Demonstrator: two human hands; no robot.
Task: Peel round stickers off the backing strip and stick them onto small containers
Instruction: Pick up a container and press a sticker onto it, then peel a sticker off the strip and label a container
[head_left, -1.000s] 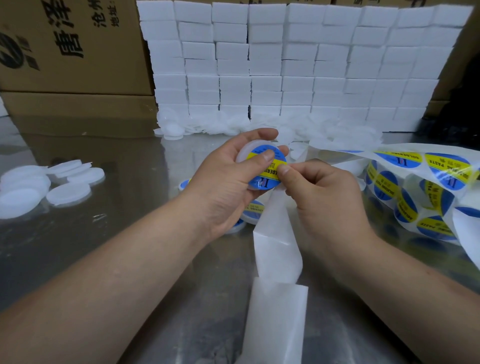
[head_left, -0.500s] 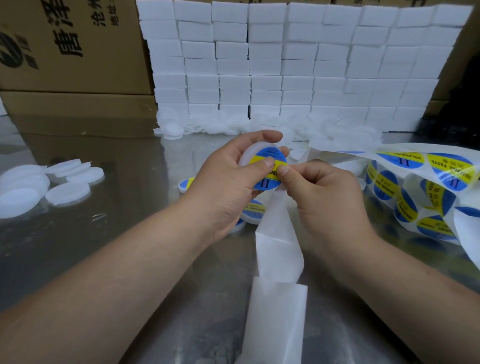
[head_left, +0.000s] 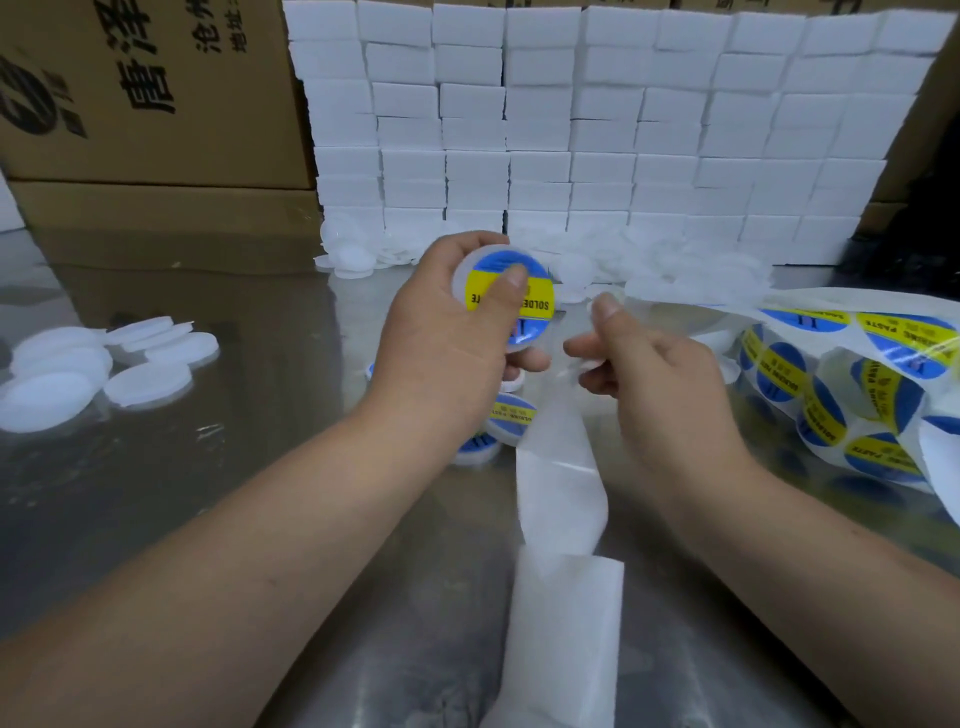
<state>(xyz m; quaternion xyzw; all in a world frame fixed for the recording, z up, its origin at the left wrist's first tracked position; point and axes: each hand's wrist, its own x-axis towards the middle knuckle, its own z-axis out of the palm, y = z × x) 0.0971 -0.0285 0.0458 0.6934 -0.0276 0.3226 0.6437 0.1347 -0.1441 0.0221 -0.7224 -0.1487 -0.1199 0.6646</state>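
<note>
Our left hand (head_left: 441, 332) grips the small round white container (head_left: 460, 270), thumb pressing its blue-yellow round sticker (head_left: 537, 306); uneven pressure may wrinkle it. Our right hand (head_left: 665, 374), just right, curls loosely; we cannot tell whether it holds anything.

White container (head_left: 459, 273) in left hand (head_left: 441, 343): sticker (head_left: 491, 293) blue with yellow band, black lettering. Right of right hand (head_left: 665, 379): matching blue-yellow stickers (head_left: 779, 369) on white backing strip (head_left: 561, 488). Left of left hand: plain white discs (head_left: 145, 382)
</note>
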